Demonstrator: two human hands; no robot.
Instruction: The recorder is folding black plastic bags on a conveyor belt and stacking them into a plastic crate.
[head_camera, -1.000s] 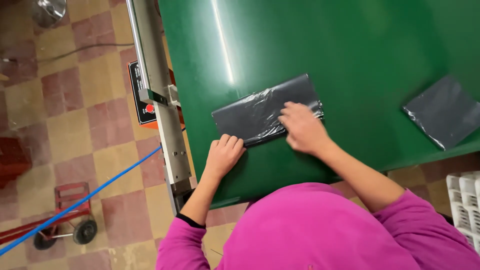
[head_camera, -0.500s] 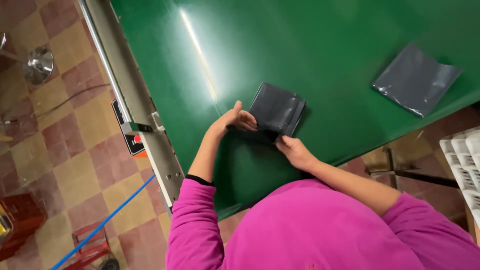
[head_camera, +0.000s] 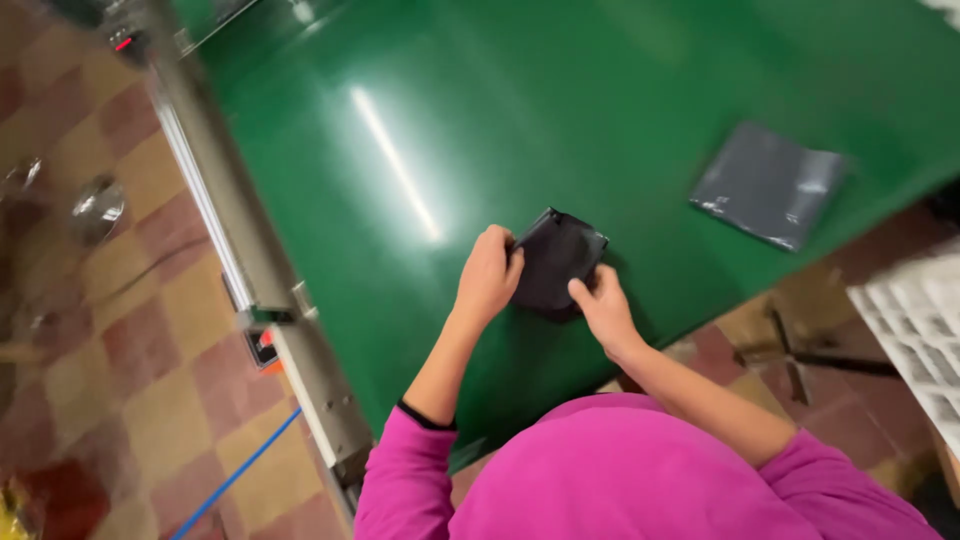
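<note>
A dark grey plastic bag (head_camera: 555, 262), folded small, lies on the green table (head_camera: 520, 120) near its front edge. My left hand (head_camera: 486, 277) grips the bag's left edge with fingers curled over it. My right hand (head_camera: 600, 303) pinches the bag's lower right corner. Both arms wear magenta sleeves pushed up the forearms.
A second flat grey bag (head_camera: 768, 184) lies on the table at the right. A metal rail (head_camera: 250, 270) runs along the table's left side above a checkered tile floor. A white crate (head_camera: 915, 330) stands at the right edge, and a blue line (head_camera: 235, 475) crosses the floor.
The bag went from spread flat under my hands to folded into a small packet. Both hands closed in on it, and the view tilted and shifted.
</note>
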